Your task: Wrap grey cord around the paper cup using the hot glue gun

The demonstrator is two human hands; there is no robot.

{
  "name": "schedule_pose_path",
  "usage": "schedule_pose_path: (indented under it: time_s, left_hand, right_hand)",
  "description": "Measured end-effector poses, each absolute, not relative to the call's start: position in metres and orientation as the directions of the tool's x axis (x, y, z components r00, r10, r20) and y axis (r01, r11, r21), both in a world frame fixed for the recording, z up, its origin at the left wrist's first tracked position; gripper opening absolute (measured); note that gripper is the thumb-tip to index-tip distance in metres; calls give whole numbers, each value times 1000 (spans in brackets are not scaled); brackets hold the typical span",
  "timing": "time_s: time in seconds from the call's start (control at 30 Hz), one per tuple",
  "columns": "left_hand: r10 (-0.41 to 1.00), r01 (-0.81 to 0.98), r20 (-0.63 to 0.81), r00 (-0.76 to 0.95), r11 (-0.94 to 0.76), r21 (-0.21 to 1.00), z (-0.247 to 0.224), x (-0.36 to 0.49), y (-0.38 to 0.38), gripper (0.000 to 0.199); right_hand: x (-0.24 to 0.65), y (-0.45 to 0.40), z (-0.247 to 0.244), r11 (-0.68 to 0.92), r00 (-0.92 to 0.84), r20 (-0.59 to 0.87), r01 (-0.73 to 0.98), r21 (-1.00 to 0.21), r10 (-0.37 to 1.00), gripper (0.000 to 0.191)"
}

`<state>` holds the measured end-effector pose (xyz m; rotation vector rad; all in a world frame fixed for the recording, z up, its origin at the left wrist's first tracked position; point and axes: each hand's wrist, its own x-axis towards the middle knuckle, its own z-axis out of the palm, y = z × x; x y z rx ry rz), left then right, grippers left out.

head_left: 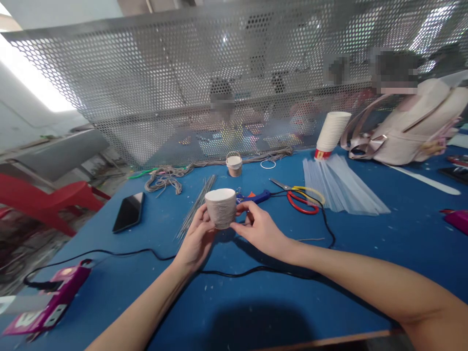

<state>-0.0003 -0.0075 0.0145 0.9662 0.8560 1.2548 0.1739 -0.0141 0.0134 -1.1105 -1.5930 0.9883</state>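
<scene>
A paper cup (221, 209) wrapped in greyish cord, its white inside showing at the top, is held upright above the blue table. My left hand (197, 236) grips its lower left side. On its right side, the fingers and thumb of my right hand (259, 226) are closed. Just behind the cup lies a blue glue gun (260, 197) with a black cord. Thin grey wires (197, 204) lie to the left, partly behind my left hand. Farther back stands a small cup with a handle (234, 166).
Scissors (304, 199), clear strips (343, 185), stacked paper cups (332, 131) and a pale backpack (409, 126) are at the right. Grey cord (164, 179), a phone (128, 212) and a purple power strip (54, 297) are left. A perforated metal screen (164, 73) stands behind.
</scene>
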Motion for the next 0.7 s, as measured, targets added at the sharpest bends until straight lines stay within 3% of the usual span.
schedule_pose_path:
  time_s: [0.27, 0.5, 0.7]
  left_hand:
    - [991, -248, 70, 114, -40, 968, 8, -1, -9, 65]
    - [990, -306, 33, 138, 11, 952, 14, 2, -8, 59]
    - [991, -317, 38, 125, 4, 948, 11, 0, -6, 67]
  right_hand:
    - [174, -16, 11, 379, -163, 347, 254, -890, 923, 25]
    - [177, -18, 18, 408, -206, 369, 198, -891, 906, 12]
    - [178, -16, 13, 609, -209, 572, 275, -744, 793, 1]
